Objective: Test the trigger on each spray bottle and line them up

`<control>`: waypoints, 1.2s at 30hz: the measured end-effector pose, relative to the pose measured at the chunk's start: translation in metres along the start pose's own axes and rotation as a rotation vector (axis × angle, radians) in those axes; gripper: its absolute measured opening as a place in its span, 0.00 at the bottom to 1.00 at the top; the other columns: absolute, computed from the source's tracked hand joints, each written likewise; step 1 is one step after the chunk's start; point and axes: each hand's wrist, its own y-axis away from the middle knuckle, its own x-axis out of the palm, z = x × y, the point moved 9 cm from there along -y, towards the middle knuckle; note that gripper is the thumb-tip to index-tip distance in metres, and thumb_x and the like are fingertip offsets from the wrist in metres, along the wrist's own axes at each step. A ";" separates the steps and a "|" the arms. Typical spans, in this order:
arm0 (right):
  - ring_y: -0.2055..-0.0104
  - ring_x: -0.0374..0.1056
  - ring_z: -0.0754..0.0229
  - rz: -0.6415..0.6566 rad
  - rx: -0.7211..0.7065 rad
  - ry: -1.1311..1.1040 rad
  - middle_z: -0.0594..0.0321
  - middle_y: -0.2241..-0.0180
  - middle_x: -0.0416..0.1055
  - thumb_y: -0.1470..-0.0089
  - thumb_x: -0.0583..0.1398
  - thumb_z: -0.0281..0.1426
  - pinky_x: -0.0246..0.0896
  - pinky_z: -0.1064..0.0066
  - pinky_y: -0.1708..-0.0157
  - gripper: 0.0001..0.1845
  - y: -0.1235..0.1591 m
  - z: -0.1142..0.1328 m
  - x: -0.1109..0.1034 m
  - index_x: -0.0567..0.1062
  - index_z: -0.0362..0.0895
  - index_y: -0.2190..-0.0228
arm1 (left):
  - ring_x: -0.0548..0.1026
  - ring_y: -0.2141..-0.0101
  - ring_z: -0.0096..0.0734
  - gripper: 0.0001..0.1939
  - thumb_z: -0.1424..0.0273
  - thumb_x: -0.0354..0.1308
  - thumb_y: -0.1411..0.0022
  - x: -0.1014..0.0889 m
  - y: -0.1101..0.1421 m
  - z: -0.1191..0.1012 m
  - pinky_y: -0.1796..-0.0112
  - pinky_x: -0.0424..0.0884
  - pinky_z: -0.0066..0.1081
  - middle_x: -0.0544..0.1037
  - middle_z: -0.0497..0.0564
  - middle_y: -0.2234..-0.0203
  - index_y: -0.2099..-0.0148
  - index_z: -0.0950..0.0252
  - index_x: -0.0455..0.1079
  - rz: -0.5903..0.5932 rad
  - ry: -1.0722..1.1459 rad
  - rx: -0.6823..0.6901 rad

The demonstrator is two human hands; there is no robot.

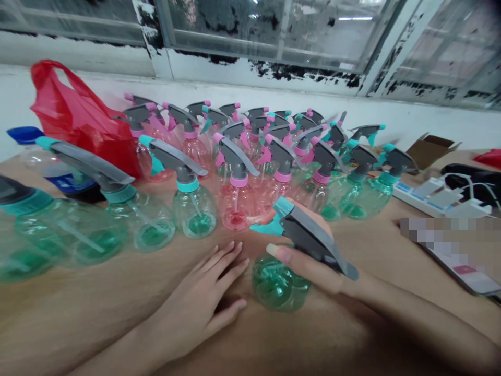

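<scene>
A green clear spray bottle [279, 287] with a grey head and teal trigger stands tilted at the front of the table. My right hand [309, 263] grips it round the neck, the thumb on the near side; the other fingers are mostly hidden behind the sprayer head. To its left, my left hand [219, 284] lies on the tabletop with its fingers stretched out, holding nothing and apart from the bottle. Just beyond my hands stand a green spray bottle [194, 211] with a teal collar and a pink spray bottle [237, 203] with a pink collar.
Several more pink and green spray bottles crowd the back of the table [129, 292]. A red plastic bag [86, 125] and a dark drink bottle [72, 177] with a blue cap stand left. At right are a power strip [442, 197], a phone [465, 269] and a small cardboard box [432, 151].
</scene>
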 end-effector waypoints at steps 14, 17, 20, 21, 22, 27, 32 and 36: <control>0.69 0.70 0.63 -0.002 0.016 -0.114 0.65 0.64 0.73 0.48 0.62 0.33 0.67 0.71 0.70 0.14 0.002 -0.004 -0.001 0.71 0.50 0.57 | 0.59 0.38 0.48 0.28 0.59 0.52 0.31 0.000 0.000 0.001 0.42 0.61 0.49 0.60 0.56 0.36 0.34 0.64 0.56 0.012 0.009 -0.023; 0.66 0.71 0.61 -0.008 -0.019 -0.116 0.64 0.63 0.73 0.47 0.61 0.32 0.68 0.70 0.68 0.16 0.002 -0.002 -0.001 0.70 0.51 0.56 | 0.59 0.38 0.48 0.28 0.59 0.52 0.31 0.000 0.001 0.001 0.42 0.60 0.48 0.60 0.56 0.36 0.34 0.64 0.56 -0.003 0.013 -0.021; 0.62 0.72 0.59 0.010 0.016 -0.131 0.64 0.62 0.73 0.48 0.62 0.30 0.69 0.68 0.63 0.16 0.002 -0.003 0.000 0.71 0.51 0.56 | 0.58 0.37 0.48 0.29 0.59 0.53 0.31 0.000 0.001 0.001 0.42 0.59 0.49 0.58 0.56 0.35 0.33 0.64 0.55 0.009 0.020 -0.023; 0.61 0.72 0.59 0.015 0.026 -0.134 0.64 0.61 0.74 0.49 0.62 0.29 0.69 0.67 0.62 0.16 0.002 -0.004 0.000 0.71 0.51 0.57 | 0.57 0.37 0.48 0.29 0.59 0.53 0.32 0.001 0.001 0.001 0.41 0.59 0.49 0.58 0.56 0.35 0.33 0.64 0.55 0.018 0.024 -0.024; 0.60 0.72 0.58 0.020 0.029 -0.134 0.64 0.60 0.74 0.49 0.62 0.29 0.69 0.67 0.61 0.16 0.002 -0.004 0.001 0.71 0.51 0.57 | 0.57 0.37 0.48 0.29 0.60 0.53 0.32 0.001 0.000 0.001 0.41 0.58 0.49 0.58 0.56 0.35 0.33 0.64 0.54 0.028 0.027 -0.025; 0.58 0.72 0.59 0.024 0.010 -0.116 0.64 0.59 0.74 0.48 0.62 0.29 0.68 0.67 0.59 0.16 0.002 -0.001 0.000 0.71 0.51 0.56 | 0.56 0.37 0.47 0.28 0.60 0.53 0.31 0.002 -0.001 0.002 0.40 0.56 0.49 0.56 0.55 0.34 0.33 0.63 0.56 0.040 0.027 -0.027; 0.63 0.72 0.61 0.024 0.031 -0.135 0.65 0.62 0.74 0.48 0.61 0.29 0.69 0.69 0.63 0.16 0.002 -0.004 0.002 0.70 0.51 0.56 | 0.56 0.37 0.47 0.28 0.59 0.52 0.31 0.000 -0.001 0.001 0.41 0.57 0.48 0.56 0.56 0.34 0.34 0.63 0.57 0.022 0.022 -0.023; 0.64 0.71 0.59 0.003 -0.017 -0.113 0.62 0.62 0.73 0.48 0.62 0.31 0.69 0.67 0.65 0.16 0.002 -0.004 0.001 0.70 0.50 0.56 | 0.55 0.36 0.48 0.28 0.60 0.53 0.31 0.000 -0.001 -0.001 0.41 0.56 0.49 0.56 0.56 0.34 0.33 0.64 0.56 0.055 0.021 -0.027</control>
